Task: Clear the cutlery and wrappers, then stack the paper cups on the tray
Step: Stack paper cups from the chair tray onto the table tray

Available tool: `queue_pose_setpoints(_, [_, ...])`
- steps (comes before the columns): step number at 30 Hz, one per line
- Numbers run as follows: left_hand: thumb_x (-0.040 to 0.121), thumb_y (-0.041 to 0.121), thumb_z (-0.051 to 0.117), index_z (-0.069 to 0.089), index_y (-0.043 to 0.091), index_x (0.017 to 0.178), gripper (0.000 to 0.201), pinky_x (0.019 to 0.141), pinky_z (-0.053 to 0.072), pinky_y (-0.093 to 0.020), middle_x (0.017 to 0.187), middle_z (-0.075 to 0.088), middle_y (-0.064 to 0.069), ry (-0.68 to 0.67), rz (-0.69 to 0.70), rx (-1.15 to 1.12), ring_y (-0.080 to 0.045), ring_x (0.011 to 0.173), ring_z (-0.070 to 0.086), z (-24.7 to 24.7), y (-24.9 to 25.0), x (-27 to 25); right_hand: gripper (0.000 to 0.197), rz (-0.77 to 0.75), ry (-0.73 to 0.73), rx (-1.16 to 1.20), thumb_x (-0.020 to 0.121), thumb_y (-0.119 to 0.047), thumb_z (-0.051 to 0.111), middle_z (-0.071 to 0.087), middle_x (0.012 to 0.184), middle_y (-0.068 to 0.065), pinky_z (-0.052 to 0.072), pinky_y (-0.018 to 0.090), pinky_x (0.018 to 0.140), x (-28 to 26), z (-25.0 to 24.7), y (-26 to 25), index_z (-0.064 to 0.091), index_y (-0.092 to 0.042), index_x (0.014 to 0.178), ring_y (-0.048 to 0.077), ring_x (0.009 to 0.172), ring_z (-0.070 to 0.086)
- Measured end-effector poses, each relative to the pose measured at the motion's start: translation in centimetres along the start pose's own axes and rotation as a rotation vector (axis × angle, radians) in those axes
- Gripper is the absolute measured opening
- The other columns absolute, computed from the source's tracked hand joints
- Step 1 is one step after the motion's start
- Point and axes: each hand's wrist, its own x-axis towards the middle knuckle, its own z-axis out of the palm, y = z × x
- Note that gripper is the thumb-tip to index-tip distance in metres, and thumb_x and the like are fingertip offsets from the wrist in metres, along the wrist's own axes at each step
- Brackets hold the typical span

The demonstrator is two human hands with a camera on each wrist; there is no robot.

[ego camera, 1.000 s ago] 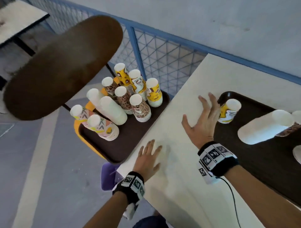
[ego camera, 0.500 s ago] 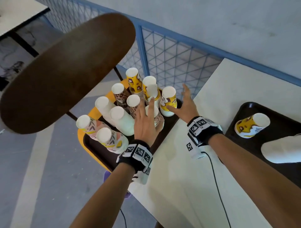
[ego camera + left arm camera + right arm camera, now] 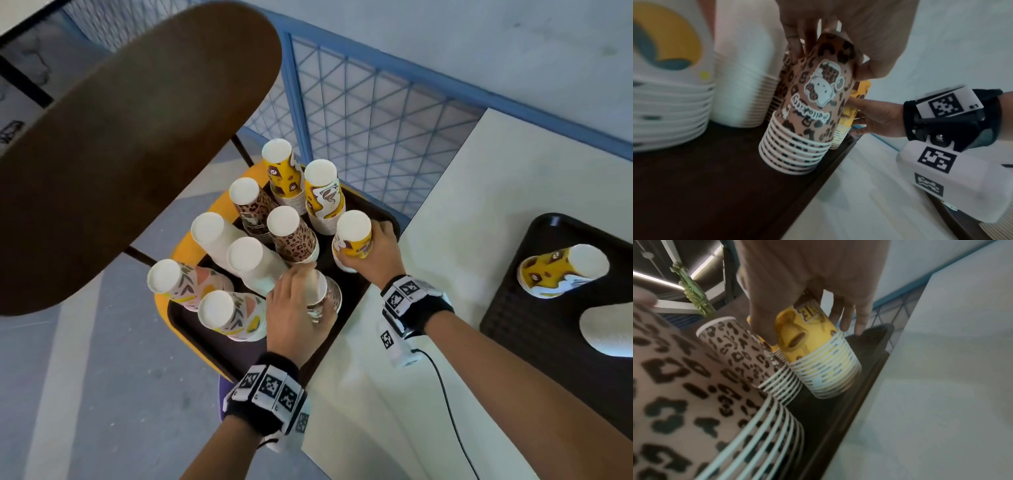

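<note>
A dark brown tray [image 3: 346, 298] on a yellow chair holds several upside-down stacks of paper cups. My left hand [image 3: 294, 308] grips a leopard-print stack [image 3: 807, 104] from above, near the tray's right edge. My right hand [image 3: 380, 253] grips a yellow-patterned stack [image 3: 352, 240] [image 3: 818, 356] at the tray's right side, thumb on one side and fingers on the other. In the right wrist view this yellow stack is tilted. Other stacks, white [image 3: 253, 260], floral [image 3: 219, 315] and yellow [image 3: 284, 171], stand behind and to the left.
A second dark tray [image 3: 548, 308] on the white table [image 3: 445, 222] at the right carries a lying yellow cup stack [image 3: 561, 270] and a white stack [image 3: 606, 329]. A brown chair back [image 3: 130, 137] looms at the upper left. A blue mesh fence [image 3: 370, 113] runs behind.
Both hands left the table and reached left onto the chair's tray. The left hand has closed on the leopard-print stack, the right on the yellow one. The view shifted left.
</note>
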Motion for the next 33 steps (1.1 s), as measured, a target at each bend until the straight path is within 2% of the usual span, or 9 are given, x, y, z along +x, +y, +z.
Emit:
queue_pose_setpoints(5, [0.061,0.031,0.078,0.025,0.013,0.141,0.097,0.107,0.026,-0.016,0.143,0.038,-0.003,0.038,-0.347,-0.345,-0.007,0.131,0.035,1.0,-0.1,-2.0,0.084,0.054,-0.053,0.034,0.057,-0.026,0.085,0.049,0.125,0.017,0.040,0.037,0.102,-1.0,1.7,1.2,0.044,-0.009,0.128,0.028,0.124,0.037])
queue_pose_setpoints(9, [0.055,0.023,0.085,0.026,0.023,0.139,0.102,0.096,0.028,0.003,0.131,0.043,0.012,0.061,-0.466,-0.446,0.011,0.119,0.040,3.2,-1.0,-2.3,0.085,0.106,-0.088,0.112,0.060,-0.022,0.084,0.054,0.130,0.011,0.041,0.040,0.103,-0.9,1.7,1.3,0.040,-0.015,0.132,0.029,0.125,0.047])
queue_pose_setpoints(10, [0.055,0.021,0.087,0.032,0.022,0.135,0.097,0.092,0.031,0.003,0.124,0.048,0.013,0.060,-0.510,-0.450,0.008,0.114,0.045,3.7,-1.3,-2.2,0.085,0.111,-0.104,0.127,0.062,-0.022,0.084,0.056,0.130,0.009,0.041,0.037,0.103,-0.9,1.6,1.2,0.039,-0.017,0.133,0.028,0.124,0.049])
queue_pose_setpoints(14, [0.055,0.022,0.088,0.044,0.021,0.122,0.080,0.090,0.038,-0.020,0.110,0.056,0.011,0.035,-0.639,-0.429,-0.014,0.110,0.055,5.0,-2.1,-1.9,0.081,0.111,-0.125,0.165,0.065,-0.018,0.082,0.058,0.129,0.008,0.038,0.024,0.094,-0.8,1.3,1.1,0.039,-0.016,0.134,0.025,0.121,0.053])
queue_pose_setpoints(19, [0.056,0.023,0.087,0.042,0.019,0.127,0.084,0.092,0.037,-0.023,0.117,0.059,0.001,0.049,-0.682,-0.401,-0.020,0.114,0.054,5.9,-2.6,-2.0,0.077,0.104,-0.099,0.212,0.064,-0.018,0.081,0.061,0.124,0.007,0.043,0.031,0.097,-1.1,1.0,0.5,0.042,-0.016,0.130,0.026,0.118,0.055])
queue_pose_setpoints(25, [0.056,0.018,0.088,0.043,0.012,0.127,0.084,0.098,0.039,-0.030,0.124,0.059,-0.011,0.023,-0.638,-0.361,-0.027,0.116,0.055,5.3,-3.0,-1.6,0.076,0.070,-0.022,0.304,0.060,-0.016,0.084,0.063,0.121,0.006,0.046,0.029,0.096,-2.8,-2.3,0.0,0.047,-0.020,0.126,0.022,0.112,0.058])
queue_pose_setpoints(29, [0.039,0.045,0.081,0.050,0.011,0.118,0.091,0.095,0.040,-0.028,0.118,0.062,-0.013,-0.007,-0.564,-0.363,-0.028,0.111,0.058,5.3,-0.1,-0.4,0.070,0.125,0.131,0.342,0.059,-0.019,0.084,0.065,0.113,0.000,0.048,0.029,0.096,-4.6,-7.0,1.3,0.050,-0.020,0.121,0.019,0.107,0.061])
queue_pose_setpoints(31, [0.047,0.027,0.087,0.049,0.009,0.121,0.085,0.093,0.038,-0.025,0.120,0.061,-0.012,-0.044,-0.510,-0.365,-0.026,0.111,0.057,5.9,2.2,0.5,0.068,0.159,0.217,0.342,0.058,-0.022,0.084,0.065,0.106,-0.004,0.048,0.026,0.094,-5.4,-9.9,2.0,0.052,-0.018,0.118,0.014,0.098,0.060])
queue_pose_setpoints(33, [0.054,0.010,0.087,0.047,0.009,0.123,0.079,0.092,0.036,-0.023,0.116,0.060,-0.007,-0.110,-0.440,-0.376,-0.020,0.107,0.055,7.0,5.3,1.2,0.067,0.171,0.287,0.365,0.058,-0.022,0.083,0.061,0.103,-0.007,0.047,0.013,0.088,-6.2,-13.2,2.9,0.052,-0.013,0.117,0.010,0.092,0.058])
